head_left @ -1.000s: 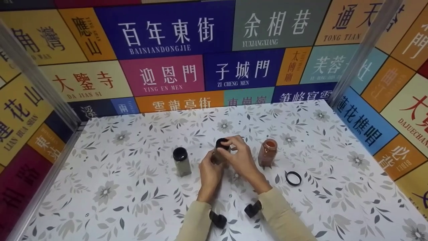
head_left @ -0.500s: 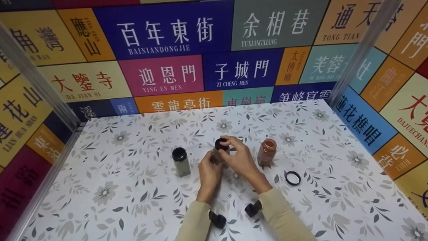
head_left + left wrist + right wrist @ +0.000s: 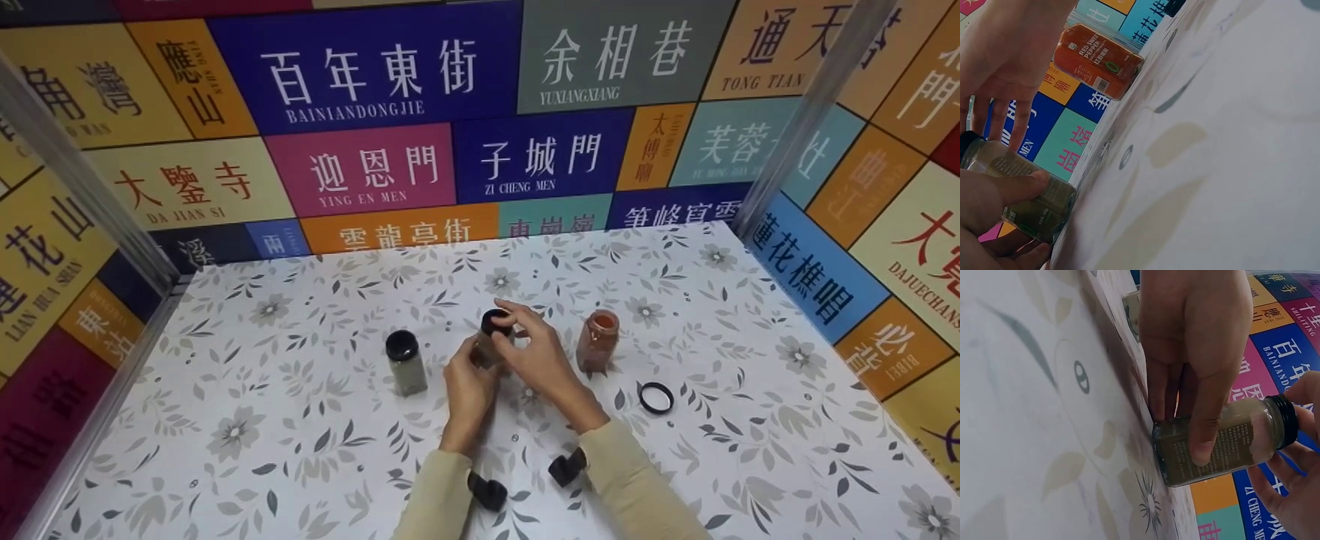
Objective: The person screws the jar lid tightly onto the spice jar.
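My left hand (image 3: 470, 379) grips a glass spice jar (image 3: 1230, 439) round its body, thumb across the printed label. Brownish powder fills most of this jar. At its black lid (image 3: 1283, 422) my right hand (image 3: 544, 360) has thumb and fingers on either side; the other fingers are spread. A second jar (image 3: 409, 375) with greenish-grey contents and a black lid stands to the left. On the right stands an uncapped jar of red powder (image 3: 598, 345), labelled red sweet pepper (image 3: 1098, 62). Beside it a black ring-like lid (image 3: 656, 398) lies on the table.
A white cloth with grey leaves and flowers covers the table (image 3: 300, 465). Colourful panels with Chinese lettering (image 3: 360, 67) rise behind and at both sides. Black wrist cameras (image 3: 489, 493) sit at the cuffs.
My right index finger has lifted slightly over the lid, and the right hand has shifted a little. The left hand and the jars stay in place.
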`<state>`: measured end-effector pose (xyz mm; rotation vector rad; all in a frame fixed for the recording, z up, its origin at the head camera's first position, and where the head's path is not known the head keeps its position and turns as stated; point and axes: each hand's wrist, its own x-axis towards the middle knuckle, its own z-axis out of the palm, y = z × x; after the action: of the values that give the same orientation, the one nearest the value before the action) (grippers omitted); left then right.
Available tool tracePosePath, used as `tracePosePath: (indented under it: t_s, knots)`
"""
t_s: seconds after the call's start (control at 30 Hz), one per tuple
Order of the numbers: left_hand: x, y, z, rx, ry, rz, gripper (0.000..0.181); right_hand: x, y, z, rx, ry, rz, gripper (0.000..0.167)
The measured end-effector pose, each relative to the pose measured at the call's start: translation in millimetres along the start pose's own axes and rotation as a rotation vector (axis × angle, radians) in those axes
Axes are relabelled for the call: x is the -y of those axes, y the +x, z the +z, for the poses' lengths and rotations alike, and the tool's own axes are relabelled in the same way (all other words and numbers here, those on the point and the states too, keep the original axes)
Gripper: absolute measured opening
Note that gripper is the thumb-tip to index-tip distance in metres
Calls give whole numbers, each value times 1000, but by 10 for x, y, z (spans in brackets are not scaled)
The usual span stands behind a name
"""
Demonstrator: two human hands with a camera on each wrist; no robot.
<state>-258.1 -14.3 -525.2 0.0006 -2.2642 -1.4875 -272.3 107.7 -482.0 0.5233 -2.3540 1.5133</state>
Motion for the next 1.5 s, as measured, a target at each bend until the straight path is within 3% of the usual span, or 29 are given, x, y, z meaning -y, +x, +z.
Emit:
tracePosePath:
  t_s: [0.47,0.77,0.87,1.13,1.33,1.5]
  knots:
    - [30,-2,3,-4,-4,-3,47,-45,15,-35,11,55,-18,24]
    - [12,-7,0,15,-10,-15,43,-57,15,-78,62,87,82,46]
    - [7,-6,4,12,-16,-12,43,-64,16,-71,77,91,104,46]
    - [-10,-8,13,-7,-20,-25,45,-71,27,-33,-13,107,111,44]
    - [-6,-7,11,-1,-26,-33,46,-59,20,-78,44,109,212,49]
    - [-11,-7,0,1,-38,-34,47,-88,33,-88,52,142,205,42]
